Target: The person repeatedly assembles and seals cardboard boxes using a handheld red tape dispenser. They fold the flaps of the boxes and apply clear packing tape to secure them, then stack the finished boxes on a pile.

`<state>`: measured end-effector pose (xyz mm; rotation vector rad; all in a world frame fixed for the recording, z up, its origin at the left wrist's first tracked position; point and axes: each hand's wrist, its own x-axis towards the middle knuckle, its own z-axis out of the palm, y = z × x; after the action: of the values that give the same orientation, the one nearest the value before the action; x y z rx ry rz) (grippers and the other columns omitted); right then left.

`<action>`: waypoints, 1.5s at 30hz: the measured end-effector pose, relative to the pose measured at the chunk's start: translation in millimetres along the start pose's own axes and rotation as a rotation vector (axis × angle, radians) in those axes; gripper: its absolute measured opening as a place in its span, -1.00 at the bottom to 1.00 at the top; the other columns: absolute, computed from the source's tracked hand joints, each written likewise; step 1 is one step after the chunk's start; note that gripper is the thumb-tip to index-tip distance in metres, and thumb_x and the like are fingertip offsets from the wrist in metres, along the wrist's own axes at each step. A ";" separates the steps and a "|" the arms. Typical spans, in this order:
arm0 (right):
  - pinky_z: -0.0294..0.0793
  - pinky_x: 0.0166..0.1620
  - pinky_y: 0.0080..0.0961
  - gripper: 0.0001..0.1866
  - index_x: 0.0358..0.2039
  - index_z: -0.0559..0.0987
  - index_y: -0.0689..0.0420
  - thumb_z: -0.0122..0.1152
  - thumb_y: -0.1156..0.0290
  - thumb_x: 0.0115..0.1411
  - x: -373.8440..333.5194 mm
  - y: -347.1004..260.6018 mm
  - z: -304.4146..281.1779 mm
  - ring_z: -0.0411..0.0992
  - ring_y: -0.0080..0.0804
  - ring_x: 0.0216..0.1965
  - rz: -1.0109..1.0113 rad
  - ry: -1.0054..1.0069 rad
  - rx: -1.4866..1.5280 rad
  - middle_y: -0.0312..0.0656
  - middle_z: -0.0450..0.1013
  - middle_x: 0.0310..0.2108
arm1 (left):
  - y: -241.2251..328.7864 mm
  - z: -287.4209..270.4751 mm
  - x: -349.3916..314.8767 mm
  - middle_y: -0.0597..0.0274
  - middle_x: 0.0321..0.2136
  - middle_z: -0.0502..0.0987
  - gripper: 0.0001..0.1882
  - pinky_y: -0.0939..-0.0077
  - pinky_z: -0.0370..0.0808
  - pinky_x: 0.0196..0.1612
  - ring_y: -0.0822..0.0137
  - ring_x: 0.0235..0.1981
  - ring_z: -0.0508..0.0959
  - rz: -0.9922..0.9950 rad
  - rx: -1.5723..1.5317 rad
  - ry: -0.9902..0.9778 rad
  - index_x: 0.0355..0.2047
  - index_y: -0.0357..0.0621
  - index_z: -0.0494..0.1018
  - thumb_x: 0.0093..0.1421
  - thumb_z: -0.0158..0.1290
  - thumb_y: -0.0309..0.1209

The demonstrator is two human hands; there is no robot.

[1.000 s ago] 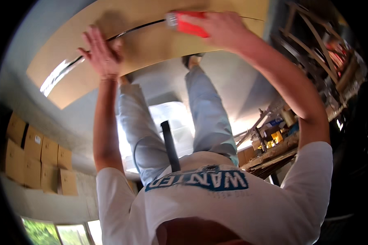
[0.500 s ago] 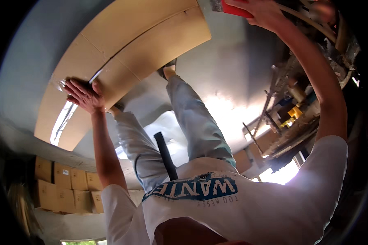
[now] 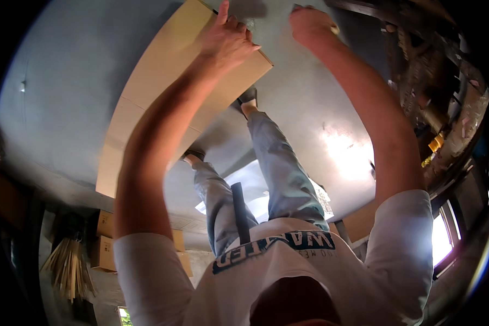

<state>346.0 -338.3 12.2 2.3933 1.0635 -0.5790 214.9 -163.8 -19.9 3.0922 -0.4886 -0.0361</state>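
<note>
A long brown cardboard piece (image 3: 163,81) lies on the grey floor ahead of my feet, slanting from the far middle down to the left. My left hand (image 3: 228,41) is over its far right part, one finger stretched out and the others loosely bent. Whether it touches the cardboard I cannot tell. My right hand (image 3: 312,26) is closed, farther right, over bare floor and apart from the cardboard. What its fingers hold, if anything, is hidden. My left forearm covers part of the cardboard.
Wooden poles and clutter (image 3: 418,92) crowd the right side, with a yellow object (image 3: 436,144) among them. Cardboard boxes (image 3: 104,252) are stacked at lower left beside a bundle of thin strips (image 3: 70,266). A white sheet (image 3: 250,176) shows behind my legs.
My left hand has left the taped seam and moved far and right. My right hand has moved left; its red tool no longer shows. The cardboard looks narrower, its taped seam out of sight.
</note>
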 end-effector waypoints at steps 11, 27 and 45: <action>0.45 -0.34 -0.53 -0.39 0.13 0.49 0.08 0.35 0.24 0.03 13.5 -25.4 -81.5 0.46 -0.55 -0.45 -0.145 0.078 1.334 -0.27 0.55 -0.43 | 76.0 26.7 -84.7 0.00 0.36 0.01 -0.25 -0.37 -0.27 0.29 -0.13 0.40 -0.10 -0.843 -0.259 0.172 0.32 -0.25 0.01 0.33 -0.19 0.05; 0.55 -0.29 -0.34 -0.47 0.09 0.51 0.06 0.26 0.23 0.07 -169.8 -3.3 46.1 0.58 -0.23 -0.39 0.040 -0.306 0.994 -0.04 0.58 -0.38 | 80.7 37.8 -82.1 -0.06 0.35 0.04 -0.25 -0.52 -0.08 0.20 -0.21 0.35 0.01 -0.855 -0.172 0.203 0.32 -0.22 0.00 0.29 -0.07 -0.02; 0.55 -0.29 -0.27 -0.36 -0.27 0.63 0.08 -0.21 -0.23 0.32 -73.9 -85.3 36.4 0.57 -0.23 -0.30 0.163 -0.473 0.546 -0.18 0.58 -0.34 | -94.5 41.8 -10.6 0.29 -0.19 0.57 -0.82 0.17 0.50 -0.05 0.16 -0.12 0.56 -0.031 -0.194 0.286 -0.29 -0.02 0.52 0.17 0.01 -0.27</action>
<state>228.3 -350.1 2.8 2.5414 0.5420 -1.4347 232.8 -71.0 -62.7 2.8490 -0.3992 0.3328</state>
